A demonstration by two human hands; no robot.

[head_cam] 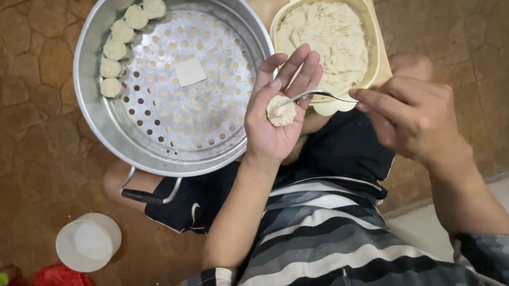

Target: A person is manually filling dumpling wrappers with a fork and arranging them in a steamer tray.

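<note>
Centrally, the left hand (277,115) is lying palm-up, fingers spread, cupping a dough round (281,111) beside the steamer pan (102,119); the right hand (412,116) is pinching a spoon (315,94), its long axis pointing leftward onto the round.

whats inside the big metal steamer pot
In the steamer pot: five filled dumplings along the upper-left rim and one flat square wrapper on the perforated tray. Beneath the tray is hidden.

Left hand (279,115) cups a dumpling (281,111); right hand (410,115) presses a spoon (315,94) into it, beside the steamer tray (100,113)
</note>
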